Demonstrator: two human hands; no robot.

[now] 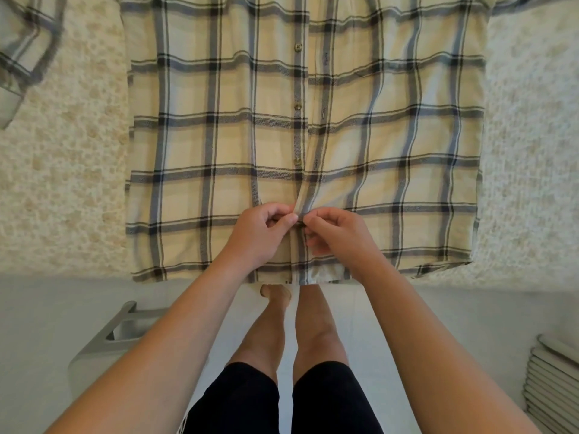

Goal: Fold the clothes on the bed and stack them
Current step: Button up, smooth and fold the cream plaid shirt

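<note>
A cream plaid shirt with dark check lines lies flat and face up on the bed, hem toward me. Its front is unbuttoned, with three brown buttons showing along the left placket. One sleeve trails off at the upper left. Both hands meet at the placket near the hem. My left hand pinches the left front edge between thumb and fingers. My right hand pinches the right front edge just beside it. What sits between the fingertips is hidden.
The bed's patterned cream cover shows on both sides of the shirt. The bed's near edge runs across the view. On the floor stand a grey bin-like object at left and a stack of flat pale items at right.
</note>
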